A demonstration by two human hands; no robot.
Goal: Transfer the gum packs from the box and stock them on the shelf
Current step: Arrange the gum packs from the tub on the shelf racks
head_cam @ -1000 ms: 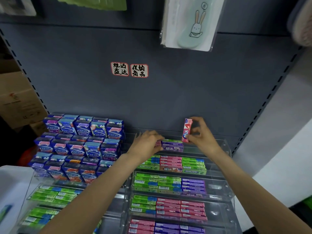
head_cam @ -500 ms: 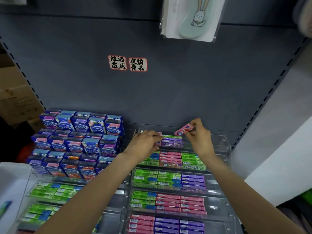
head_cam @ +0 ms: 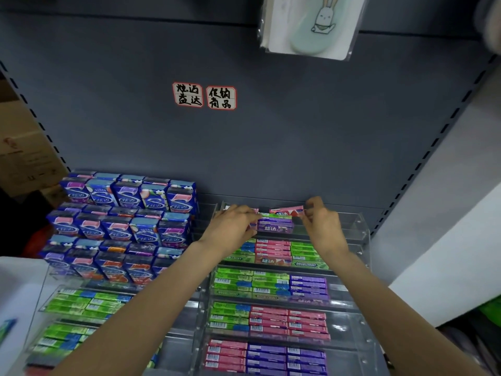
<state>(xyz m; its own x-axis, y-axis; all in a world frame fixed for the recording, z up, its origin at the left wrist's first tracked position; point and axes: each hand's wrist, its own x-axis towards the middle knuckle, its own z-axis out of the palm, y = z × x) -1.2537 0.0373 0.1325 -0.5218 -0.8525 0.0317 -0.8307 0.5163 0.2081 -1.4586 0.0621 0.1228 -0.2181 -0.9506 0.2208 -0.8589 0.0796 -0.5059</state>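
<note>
A: Nearest us, the clear tiered rack (head_cam: pixel 363 316) runs its lower trays packed edge to edge with green, pink and purple packs, no gap to slip anything in down there.

B: Up top it opens out. The highest tray holds only a short purple stack (head_cam: pixel 275 226) in the middle, with bare clear plastic off to its right, out to the rack's side wall.

A: And the hands? The left hand (head_cam: pixel 233 226) curls over the left end of that purple stack, fingers wrapped on packs there. The right hand (head_cam: pixel 321 223) pinches the pink pack (head_cam: pixel 287 210) by its right end, holding it flat just above the stack.

B: That's the change! A second ago that pink pack stood upright in the fingers, half a second ago it tilted, and now it lies level and lower. The left hand sits where it was.

A: Left of the rack, blue boxes (head_cam: pixel 127 213) stand stepped in three rows, touching the rack's side.

B: Behind it all, a grey back panel (head_cam: pixel 271 147) with two handwritten labels (head_cam: pixel 204 95), slotted uprights either side, and a bunny-print item (head_cam: pixel 311 23) hanging at the top. Far left, cardboard cartons (head_cam: pixel 24 156), blurred.
</note>
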